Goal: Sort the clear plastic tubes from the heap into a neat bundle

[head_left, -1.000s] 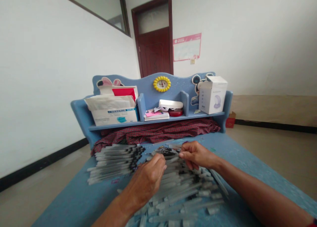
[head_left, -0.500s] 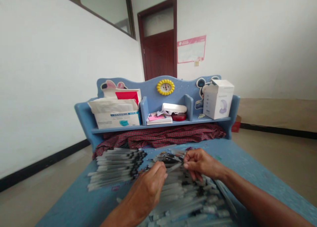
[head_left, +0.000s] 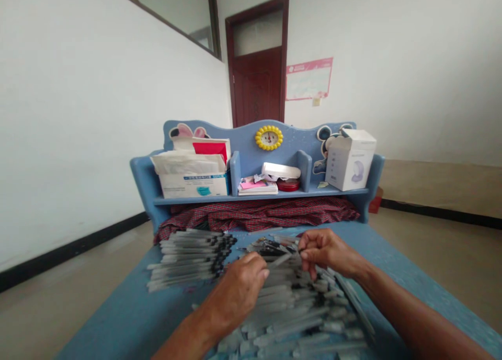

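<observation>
You pinch 1 cloudy pen tube [head_left: 281, 260] between your left hand [head_left: 241, 281] and right hand [head_left: 328, 252], over the big loose pile [head_left: 278, 303] that seems left to do, while the neat pile [head_left: 186, 259] beside it looks done

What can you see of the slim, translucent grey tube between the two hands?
The slim, translucent grey tube looks plastic and straight, though blurred. It slants up from the left hand to the right hand, over a pile of similar grey tubes. The hands hide its ends; something dark shows at the right.
</observation>
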Action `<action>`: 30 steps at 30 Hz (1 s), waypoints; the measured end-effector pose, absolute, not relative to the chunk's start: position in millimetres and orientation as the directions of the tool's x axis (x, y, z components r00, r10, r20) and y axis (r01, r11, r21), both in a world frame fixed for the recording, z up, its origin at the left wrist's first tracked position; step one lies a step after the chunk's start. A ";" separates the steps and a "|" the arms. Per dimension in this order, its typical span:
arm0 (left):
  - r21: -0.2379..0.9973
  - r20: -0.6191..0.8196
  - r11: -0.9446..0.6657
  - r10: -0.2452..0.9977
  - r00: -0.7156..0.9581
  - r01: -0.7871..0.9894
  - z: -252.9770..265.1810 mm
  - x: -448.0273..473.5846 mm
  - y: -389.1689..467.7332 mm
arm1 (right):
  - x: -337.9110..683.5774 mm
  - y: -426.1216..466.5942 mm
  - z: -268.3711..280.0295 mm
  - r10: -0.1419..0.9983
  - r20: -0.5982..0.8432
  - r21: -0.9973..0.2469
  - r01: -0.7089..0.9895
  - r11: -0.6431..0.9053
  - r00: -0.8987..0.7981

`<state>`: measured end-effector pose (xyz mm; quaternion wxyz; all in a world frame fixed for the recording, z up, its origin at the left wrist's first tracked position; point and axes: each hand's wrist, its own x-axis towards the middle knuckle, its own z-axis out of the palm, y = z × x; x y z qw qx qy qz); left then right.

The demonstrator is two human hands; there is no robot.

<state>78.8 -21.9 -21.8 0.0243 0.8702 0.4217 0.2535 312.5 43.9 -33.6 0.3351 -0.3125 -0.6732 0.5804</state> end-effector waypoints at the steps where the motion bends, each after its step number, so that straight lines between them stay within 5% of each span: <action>1: 0.270 0.418 -0.623 0.762 0.494 0.734 -21.6 76.9 -19.9 | 314.3 47.7 -33.8 0.844 0.111 -0.982 0.071 0.173 -0.524; 6: 0.219 0.423 -0.561 0.792 0.441 0.798 -28.5 70.3 -12.7 | 315.9 67.2 -46.6 0.934 0.206 -0.775 0.534 0.337 -0.290; 12: 0.184 0.438 -0.562 0.781 0.445 0.806 -32.3 71.3 -13.3 | 317.9 77.0 -55.4 0.926 0.248 -0.659 0.651 0.377 -0.286; 24: 0.225 0.481 -0.604 0.751 0.452 0.765 -27.1 74.8 -14.6 | 323.2 71.5 -44.5 0.926 0.282 -0.684 0.625 0.377 -0.251; 30: 0.218 0.502 -0.641 0.720 0.479 0.736 -27.5 79.5 -17.7 | 303.7 42.7 -31.2 0.869 0.244 -0.792 0.428 0.435 -0.431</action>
